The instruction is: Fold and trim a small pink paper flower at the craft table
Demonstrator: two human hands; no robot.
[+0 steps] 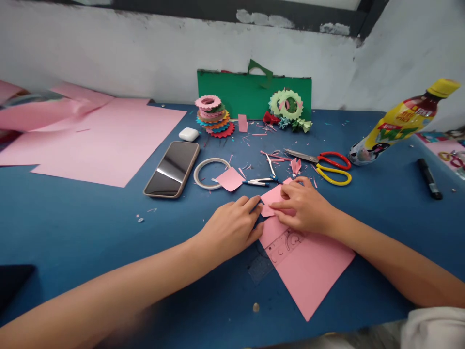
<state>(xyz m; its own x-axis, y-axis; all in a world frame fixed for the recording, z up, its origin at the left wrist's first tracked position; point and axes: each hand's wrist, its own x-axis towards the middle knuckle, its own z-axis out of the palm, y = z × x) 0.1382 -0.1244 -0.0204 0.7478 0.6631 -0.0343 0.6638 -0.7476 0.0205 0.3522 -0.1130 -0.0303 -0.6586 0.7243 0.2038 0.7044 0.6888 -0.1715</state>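
A small pink paper piece (271, 196) lies at the top of a larger pink sheet (312, 271). My right hand (307, 206) is on the small piece, its curled fingers and thumb pressed against the paper. From the left, my left hand (234, 225) reaches to the paper's edge with fingers stretched and thumb apart; the fingertips are partly hidden. Below the hands, a clear ruler (281, 249) with a cut-out pattern lies across the sheet's left edge. Just beyond the hands are a compass (271, 169) and a pink square (230, 179).
Scissors (323, 162) lie behind my right hand, near a leaning bottle (395, 126). A phone (172, 169), tape roll (205, 173) and earbud case (189, 134) sit left of centre. Stacked paper rings (214, 116) stand before a green board (247, 89). Large pink sheets (105, 145) lie left.
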